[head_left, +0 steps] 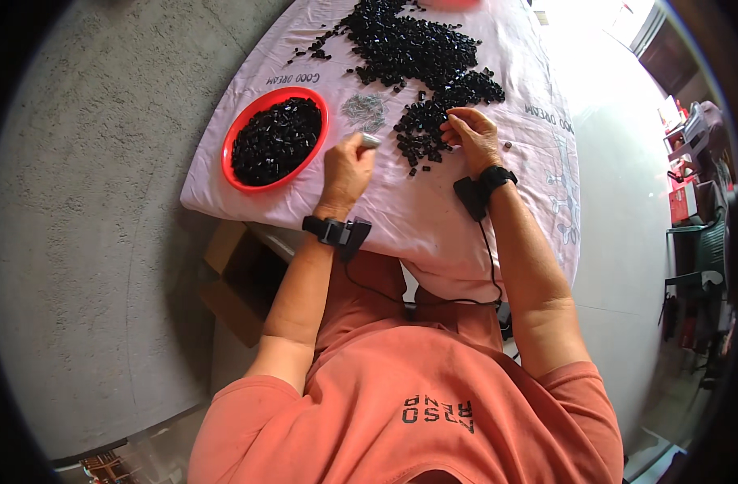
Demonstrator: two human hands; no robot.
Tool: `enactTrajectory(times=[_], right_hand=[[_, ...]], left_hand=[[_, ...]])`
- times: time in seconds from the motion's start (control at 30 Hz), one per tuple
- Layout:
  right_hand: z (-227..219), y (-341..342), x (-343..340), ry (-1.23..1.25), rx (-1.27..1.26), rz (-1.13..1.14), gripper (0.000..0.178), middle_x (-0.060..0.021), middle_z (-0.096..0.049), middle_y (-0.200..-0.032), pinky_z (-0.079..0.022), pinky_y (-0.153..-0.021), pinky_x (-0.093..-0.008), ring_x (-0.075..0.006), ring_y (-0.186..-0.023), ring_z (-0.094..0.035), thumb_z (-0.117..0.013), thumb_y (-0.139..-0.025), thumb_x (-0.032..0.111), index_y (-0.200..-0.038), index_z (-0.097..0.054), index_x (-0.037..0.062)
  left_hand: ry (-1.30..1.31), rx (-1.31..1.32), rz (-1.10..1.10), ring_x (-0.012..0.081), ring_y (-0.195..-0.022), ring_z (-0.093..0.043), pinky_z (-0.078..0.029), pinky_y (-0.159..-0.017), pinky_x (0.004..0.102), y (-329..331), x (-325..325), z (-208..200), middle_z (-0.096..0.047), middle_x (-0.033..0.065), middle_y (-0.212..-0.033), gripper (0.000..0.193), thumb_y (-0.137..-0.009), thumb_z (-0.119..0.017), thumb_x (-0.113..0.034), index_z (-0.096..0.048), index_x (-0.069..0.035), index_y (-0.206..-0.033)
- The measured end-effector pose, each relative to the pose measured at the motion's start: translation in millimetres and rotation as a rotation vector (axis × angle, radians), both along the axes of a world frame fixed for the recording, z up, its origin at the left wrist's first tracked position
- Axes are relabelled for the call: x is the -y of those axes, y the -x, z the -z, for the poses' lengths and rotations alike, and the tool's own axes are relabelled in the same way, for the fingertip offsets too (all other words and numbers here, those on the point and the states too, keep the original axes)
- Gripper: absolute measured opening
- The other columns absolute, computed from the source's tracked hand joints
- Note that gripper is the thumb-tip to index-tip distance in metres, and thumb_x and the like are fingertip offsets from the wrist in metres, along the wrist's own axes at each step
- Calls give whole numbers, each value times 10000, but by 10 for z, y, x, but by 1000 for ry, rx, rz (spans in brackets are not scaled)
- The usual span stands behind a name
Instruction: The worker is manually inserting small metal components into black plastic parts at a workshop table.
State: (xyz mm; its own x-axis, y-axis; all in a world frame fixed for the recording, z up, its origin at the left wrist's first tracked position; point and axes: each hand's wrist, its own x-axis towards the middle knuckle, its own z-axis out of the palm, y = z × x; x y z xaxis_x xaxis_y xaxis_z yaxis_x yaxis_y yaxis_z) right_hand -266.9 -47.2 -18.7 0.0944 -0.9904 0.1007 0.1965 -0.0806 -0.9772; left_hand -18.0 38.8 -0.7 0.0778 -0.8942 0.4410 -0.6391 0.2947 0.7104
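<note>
Left hand: your left hand [349, 171] is curled nearly closed, the thumb and forefinger pinched on a small grey thing [370, 140]; it is too blurred to tell what it is.
Left hand's place: above the cloth, between the red bowl and the loose black pieces, just below the thin metal bits.
Right hand: your right hand [475, 139] is half curled, with thumb and fingers bent toward each other at the edge of the black pieces [421, 48]. You have your fingertips close to or on them; whether one is held, you cannot tell from here.
Black pieces: spread in a long, loose heap from the far end of the table to just left of your right fingers.
Red bowl: the round red bowl [257, 187] sits to the left of your left hand, well filled with more black pieces.
Metal bits: a small scatter of thin metal bits [365, 111] lies between the bowl and the heap.
Stray piece: one small brownish piece [507, 146] lies alone, just right of your right hand.
Cloth: the pale pink cloth [413, 218] covers the table under everything.
Wrists: you wear a black strap [331, 231] on the left and another black band [498, 176] on the right.
</note>
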Motion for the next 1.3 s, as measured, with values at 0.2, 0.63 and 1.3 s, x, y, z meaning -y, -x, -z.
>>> enactTrajectory(times=[0.2,0.63,1.3], right_hand=[[28,-6,37,12,-15,36,158,-92,-732,-856,-544,-596,-243,-129,-676,-683,-664,-953,123,-1078,-679,27],[35,-27,28,26,37,58,140,-106,-727,-832,-542,-575,-246,-141,-655,-685,-650,-951,92,-1063,-673,12],[43,-46,0,22,97,48,154,-104,-723,-863,-536,-610,-247,-139,-678,-668,-636,-964,104,-1089,-672,21]], left_hand=[[-59,47,119,238,-803,-715,-555,-721,334,263,6,37,-722,131,-885,220,-832,-668,-43,-720,-45,-1046],[-102,194,88,293,-802,-661,-532,-731,399,452,-11,21,-645,100,-869,298,-759,-760,-195,-708,-106,-1039],[-24,85,51,237,-777,-686,-527,-699,357,340,7,240,-695,93,-871,98,-874,-688,-129,-692,-57,-941]])
